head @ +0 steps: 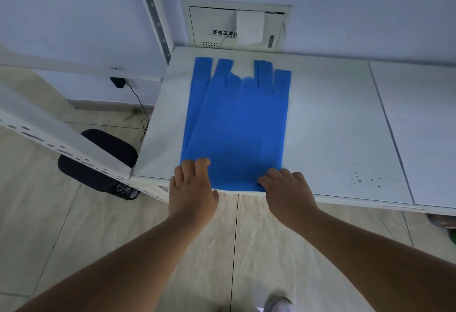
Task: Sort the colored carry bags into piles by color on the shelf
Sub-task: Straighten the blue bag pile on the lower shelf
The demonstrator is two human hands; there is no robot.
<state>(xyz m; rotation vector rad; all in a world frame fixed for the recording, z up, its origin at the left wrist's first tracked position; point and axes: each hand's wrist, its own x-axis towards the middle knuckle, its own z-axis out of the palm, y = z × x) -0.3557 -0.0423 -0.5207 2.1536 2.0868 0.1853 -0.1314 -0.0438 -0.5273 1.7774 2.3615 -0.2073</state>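
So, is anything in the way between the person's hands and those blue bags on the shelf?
Nothing visible is. The left hand and right hand rest their fingers directly on the near edge of the blue bags, which lie flat on the white shelf.

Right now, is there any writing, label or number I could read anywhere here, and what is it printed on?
"多媒体": on the white wall panel behind the shelf; the characters after it are blurred and run behind a white cover.
"MS8": a smaller line beneath it on the same panel, cut off and only roughly legible.
Blue bags and shelf: no print visible.
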